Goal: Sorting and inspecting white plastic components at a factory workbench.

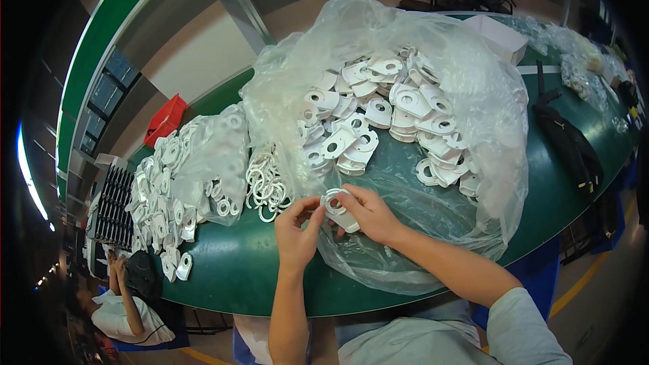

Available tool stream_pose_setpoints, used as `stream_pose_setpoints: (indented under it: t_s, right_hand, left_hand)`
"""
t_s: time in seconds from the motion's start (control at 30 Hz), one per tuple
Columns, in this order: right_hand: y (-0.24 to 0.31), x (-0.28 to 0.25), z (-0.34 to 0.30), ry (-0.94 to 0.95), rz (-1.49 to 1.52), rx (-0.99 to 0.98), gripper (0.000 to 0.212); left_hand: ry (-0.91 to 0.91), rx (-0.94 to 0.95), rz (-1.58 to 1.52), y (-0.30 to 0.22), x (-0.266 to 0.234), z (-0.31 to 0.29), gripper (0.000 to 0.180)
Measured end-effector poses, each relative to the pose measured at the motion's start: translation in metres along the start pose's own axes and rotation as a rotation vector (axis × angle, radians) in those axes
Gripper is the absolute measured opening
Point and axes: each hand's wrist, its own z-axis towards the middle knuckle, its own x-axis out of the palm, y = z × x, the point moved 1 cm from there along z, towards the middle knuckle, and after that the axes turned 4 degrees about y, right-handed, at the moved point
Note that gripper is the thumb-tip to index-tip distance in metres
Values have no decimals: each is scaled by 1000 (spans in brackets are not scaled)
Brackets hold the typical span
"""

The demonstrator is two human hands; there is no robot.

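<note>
A white plastic plate with a round hole [346,220] is held up over the near edge of the table. My right hand [370,212] grips it from the right, thumb on its face near the hole. From the left, my left hand [297,230] pinches at its rim, thumb and fingertips together beside the hole. A white ring [331,197] appears to sit at the hole; whether it is seated or loose I cannot tell. Beyond my hands, a large open clear plastic bag [500,182] holds many similar white plates [338,142].
Loose white rings [268,186] lie left of the bag. Farther left are a heap of white parts [165,182], a red bin [165,119] and black racks [116,206]. A co-worker [128,314] sits at the left end. A black strap-like item [569,145] lies on the green table [230,270] at right.
</note>
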Motion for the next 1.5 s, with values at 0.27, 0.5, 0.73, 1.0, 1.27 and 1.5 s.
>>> stream_pose_setpoints:
  t_s: [0.27, 0.5, 0.73, 1.0, 1.27, 1.5]
  right_hand:
    - [0, 4, -1, 43, -235, -81, 25]
    - [12, 3, -6, 67, -300, 136, 29]
    - [8, 4, -5, 44, -255, 98, 32]
    - [7, -4, -3, 12, -51, 64, 36]
    - [-11, -3, 1, 44, -59, 45, 31]
    - [-12, -2, 0, 69, -659, -236, 24]
  left_hand:
    - [-5, 246, 153, -18, 4, 3, 20]
    - [9, 207, 190, -15, 0, 0, 9]
    - [-8, 33, -21, -1, 4, 0, 12]
    - [138, 86, 181, -21, 16, 4, 38]
    - [226, -71, 7, -4, -4, 3, 43]
    - [17, 170, 309, -11, -1, -4, 18]
